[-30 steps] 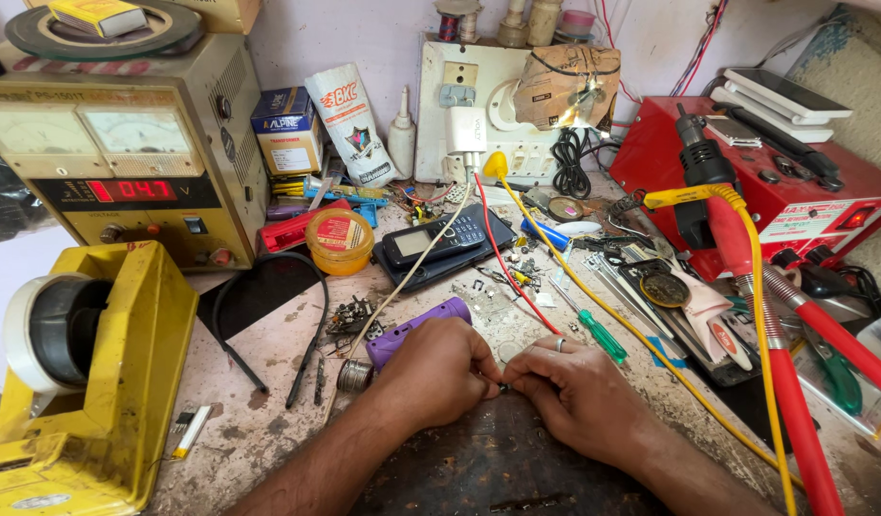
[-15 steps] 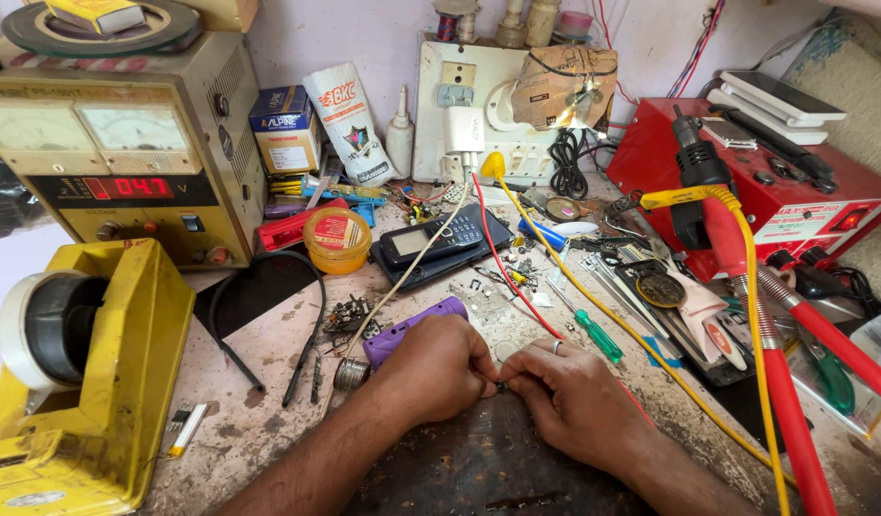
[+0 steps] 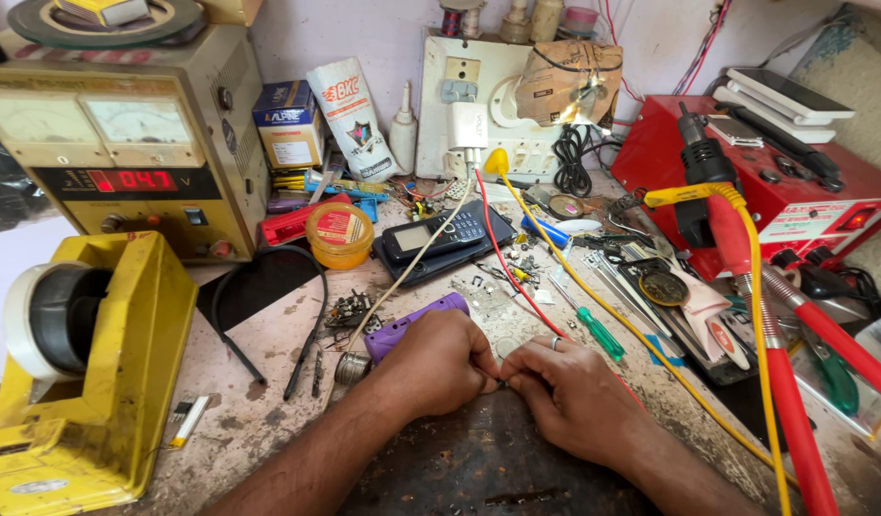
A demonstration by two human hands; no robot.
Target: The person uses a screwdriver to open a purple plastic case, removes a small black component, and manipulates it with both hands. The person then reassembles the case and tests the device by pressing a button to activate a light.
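Note:
My left hand [image 3: 438,365] and my right hand [image 3: 566,390] meet fingertip to fingertip over a dark mat [image 3: 478,459] at the front of the workbench. Between the fingertips both pinch something tiny; it is too small to name. A ring shows on my right hand. Under my left hand lies a purple phone-like casing [image 3: 402,330]. A red wire [image 3: 502,258] and a yellow wire [image 3: 593,296] run down toward my hands from the back. A green-handled screwdriver [image 3: 593,330] lies just beyond my right hand.
A yellow tape dispenser [image 3: 87,373] stands at the left, a beige power supply [image 3: 125,143] behind it. A dark keypad phone [image 3: 440,234], an orange tin [image 3: 338,234], small screws and parts sit mid-bench. A red station [image 3: 794,205] with a hot-air handle is at the right.
Both hands stay pinched together at the same spot; only slight finger shifts show. Nothing else on the bench has moved.

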